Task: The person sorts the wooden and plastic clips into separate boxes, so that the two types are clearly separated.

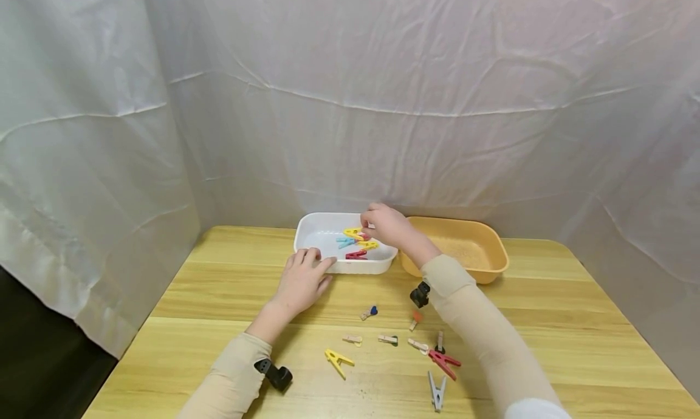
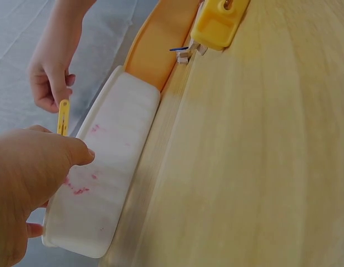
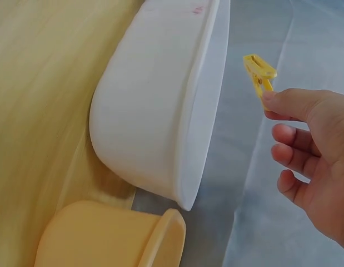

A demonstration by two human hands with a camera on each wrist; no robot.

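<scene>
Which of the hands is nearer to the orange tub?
Right. The right hand is over the white tub, just beside the orange tub; the left hand rests farther left.

Smooth plastic tray (image 1: 319,224), wood-grain table (image 1: 547,322)

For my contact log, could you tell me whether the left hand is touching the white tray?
Touching: the head view shows the left hand with fingertips resting on the near rim of the white tray.
</scene>
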